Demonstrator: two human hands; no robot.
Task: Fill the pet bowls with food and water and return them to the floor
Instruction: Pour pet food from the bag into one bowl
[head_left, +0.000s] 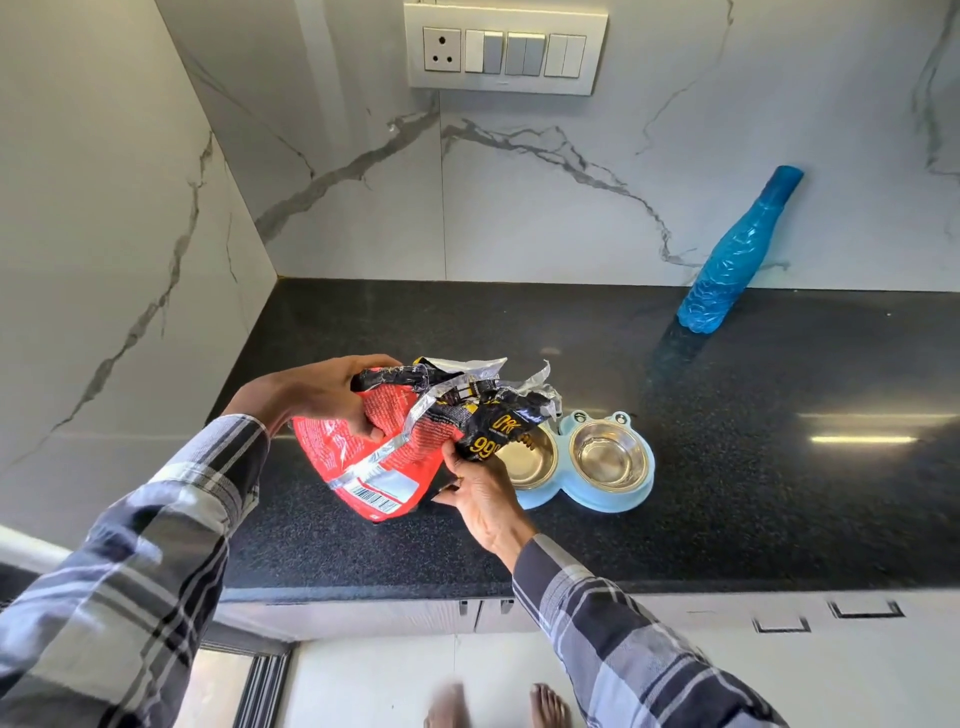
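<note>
A red and black pet food bag (379, 457) with a torn silver top is held above the black counter. My left hand (322, 395) grips its upper left side. My right hand (483, 493) pinches the black flap on the bag's lower right. Just right of the bag sits a light blue double bowl stand (587, 501) with two steel bowls. The right bowl (610, 457) looks empty. The left bowl (527, 460) is partly hidden by the bag's torn mouth. A blue water bottle (737, 254) stands at the back right against the wall.
The black granite counter (779, 467) runs to the right, with marble walls behind and on the left. A switch panel (504, 49) is on the back wall. Drawers (831, 618) sit below the counter edge. My bare feet (548, 706) are on the white floor.
</note>
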